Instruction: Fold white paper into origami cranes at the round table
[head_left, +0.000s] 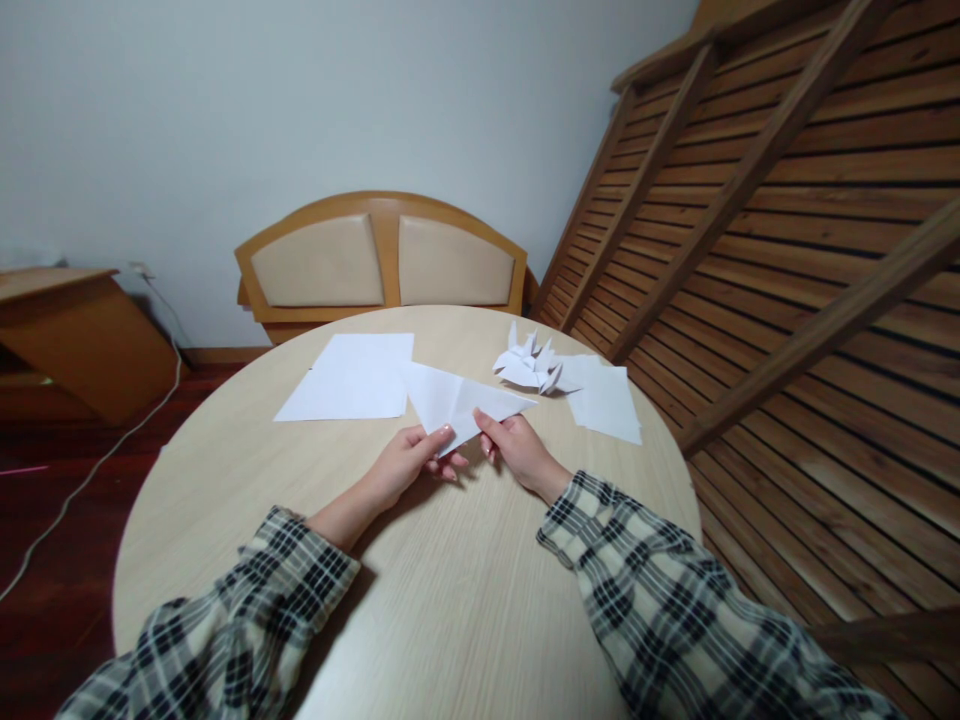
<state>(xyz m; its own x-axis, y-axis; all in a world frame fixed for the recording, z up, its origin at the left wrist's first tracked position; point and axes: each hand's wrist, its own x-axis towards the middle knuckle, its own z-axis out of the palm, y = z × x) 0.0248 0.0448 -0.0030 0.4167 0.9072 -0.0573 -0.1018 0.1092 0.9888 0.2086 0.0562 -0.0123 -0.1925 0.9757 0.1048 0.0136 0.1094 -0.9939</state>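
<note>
Between my two hands is a folded triangle of white paper [454, 395], a crease running down its middle and its long edge facing away from me. My left hand [416, 455] pinches its near corner, thumb on top. On the near right edge, my right hand [517, 450] grips the same paper with the thumb over it and the fingers curled beneath. The paper is held just above the round table [450, 580]. Parts of the fingers under it are hidden.
A stack of white paper sheets [352, 375] lies left of my hands. Several folded paper figures [529, 362] sit at the back right, beside smaller white sheets [607, 400]. Behind the table stands a padded headboard [390, 250]; wooden slats [787, 300] lean at right.
</note>
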